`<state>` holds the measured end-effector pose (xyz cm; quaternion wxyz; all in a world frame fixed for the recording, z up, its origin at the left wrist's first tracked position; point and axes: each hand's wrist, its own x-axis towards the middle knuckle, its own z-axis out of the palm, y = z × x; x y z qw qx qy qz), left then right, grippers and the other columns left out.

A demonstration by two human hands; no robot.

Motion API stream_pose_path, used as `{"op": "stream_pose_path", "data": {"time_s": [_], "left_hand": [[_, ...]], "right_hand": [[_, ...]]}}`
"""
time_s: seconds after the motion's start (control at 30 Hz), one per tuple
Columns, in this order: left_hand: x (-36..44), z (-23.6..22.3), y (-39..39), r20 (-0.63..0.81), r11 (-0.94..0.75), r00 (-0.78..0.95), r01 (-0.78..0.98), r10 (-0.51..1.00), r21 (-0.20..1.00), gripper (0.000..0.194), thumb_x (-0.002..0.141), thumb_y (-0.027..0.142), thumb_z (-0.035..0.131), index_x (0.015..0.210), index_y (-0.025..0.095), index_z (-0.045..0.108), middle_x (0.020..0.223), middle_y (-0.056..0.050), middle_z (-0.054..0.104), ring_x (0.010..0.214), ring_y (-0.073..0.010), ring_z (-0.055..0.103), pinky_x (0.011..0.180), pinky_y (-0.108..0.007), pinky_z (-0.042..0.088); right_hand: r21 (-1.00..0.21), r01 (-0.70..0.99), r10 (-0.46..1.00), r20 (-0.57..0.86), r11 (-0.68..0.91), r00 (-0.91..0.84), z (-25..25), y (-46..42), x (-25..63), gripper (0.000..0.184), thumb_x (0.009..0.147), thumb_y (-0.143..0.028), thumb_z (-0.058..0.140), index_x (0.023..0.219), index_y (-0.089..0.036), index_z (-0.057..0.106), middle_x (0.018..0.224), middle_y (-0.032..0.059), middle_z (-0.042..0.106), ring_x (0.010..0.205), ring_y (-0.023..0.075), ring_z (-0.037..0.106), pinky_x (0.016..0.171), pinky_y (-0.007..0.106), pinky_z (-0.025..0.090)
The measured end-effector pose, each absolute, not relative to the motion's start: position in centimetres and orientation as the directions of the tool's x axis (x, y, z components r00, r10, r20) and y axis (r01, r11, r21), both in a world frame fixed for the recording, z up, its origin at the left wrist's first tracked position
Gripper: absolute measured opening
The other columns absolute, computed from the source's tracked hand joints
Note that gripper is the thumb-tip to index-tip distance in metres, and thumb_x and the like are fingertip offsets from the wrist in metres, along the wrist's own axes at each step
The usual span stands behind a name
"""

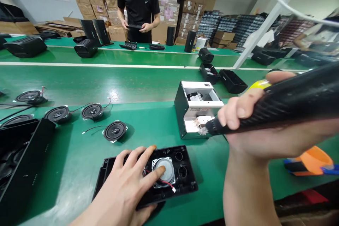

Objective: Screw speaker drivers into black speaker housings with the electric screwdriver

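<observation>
My left hand [132, 176] is spread over a black plastic speaker housing [185, 183] and holds it on the bench. One fingertip presses the round silver back of a speaker [167, 174] seated in it; a red wire with a white plug [173, 189] trails from that speaker. My right hand [246, 120] is closed around a black electric screwdriver [286, 99], which points left. Its tip is at the front opening of a white and black screw feeder [197, 107]; whether a screw sits on the bit I cannot tell.
Several loose speakers [115, 131] lie at the left behind a black box-shaped housing [26, 169]. An orange and blue object [314, 160] is at the right. Across the green conveyor [143, 81], a person [137, 3] holds a dark part. Black housings [233, 80] stand beyond the feeder.
</observation>
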<state>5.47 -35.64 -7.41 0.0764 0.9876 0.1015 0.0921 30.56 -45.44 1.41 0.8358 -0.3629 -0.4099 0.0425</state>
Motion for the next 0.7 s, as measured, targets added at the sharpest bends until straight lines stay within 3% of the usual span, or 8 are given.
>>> {"op": "stream_pose_path", "data": {"time_s": [0.1,0.2,0.37,0.47,0.7], "left_hand": [[6.2,-7.5,-35.9,0.18,-0.962,0.961,0.17,0.209,0.213,0.058,0.08,0.041,0.084,0.135,0.04,0.065,0.162,-0.013,0.048,0.134,-0.0438,0.053,0.103,-0.066,0.046],[7.1,-7.5,-36.2,0.157,-0.96,0.968,0.158,0.197,0.233,0.057,0.081,0.05,0.083,0.134,0.039,0.066,0.162,-0.015,0.049,0.136,-0.0458,0.054,0.102,-0.07,0.047],[6.5,-7.4,-36.1,0.089,-0.98,0.984,0.143,0.156,0.136,0.086,0.067,0.03,0.09,0.146,0.037,0.059,0.166,-0.019,0.042,0.142,-0.0537,0.048,0.101,-0.078,0.046],[5.1,-7.6,-35.5,0.091,-0.986,0.985,0.137,0.146,0.098,0.099,0.063,0.025,0.089,0.154,0.04,0.051,0.171,-0.018,0.034,0.145,-0.0545,0.043,0.104,-0.082,0.043],[4.5,-6.0,-35.7,0.046,-0.968,0.978,0.196,0.205,0.154,0.096,0.065,0.017,0.086,0.151,0.044,0.053,0.171,-0.013,0.037,0.145,-0.0508,0.045,0.106,-0.078,0.045]], "right_hand": [[-0.595,0.401,0.175,0.683,0.696,0.709,1.6,-45.3,32.3,0.053,0.098,-0.07,0.052,0.1,-0.02,0.071,0.056,-0.0018,0.055,0.037,0.0144,0.046,0.031,0.025,0.033],[-0.649,0.397,0.203,0.65,0.649,0.732,0.9,-44.6,33.0,0.061,0.089,-0.079,0.056,0.098,-0.02,0.068,0.053,-0.0042,0.051,0.034,0.0135,0.042,0.029,0.024,0.029],[-0.689,0.363,0.276,0.632,0.627,0.724,0.0,-44.4,33.0,0.069,0.086,-0.088,0.052,0.097,-0.022,0.067,0.053,-0.0052,0.051,0.033,0.0137,0.041,0.03,0.025,0.028],[-0.706,0.36,0.302,0.627,0.61,0.718,-0.2,-44.9,32.9,0.072,0.085,-0.091,0.049,0.1,-0.024,0.067,0.053,-0.0051,0.052,0.033,0.0144,0.042,0.031,0.025,0.029],[-0.736,0.334,0.328,0.596,0.59,0.733,0.3,-45.1,33.0,0.071,0.077,-0.091,0.06,0.097,-0.023,0.073,0.051,-0.0029,0.052,0.034,0.0145,0.039,0.029,0.025,0.028]]}}
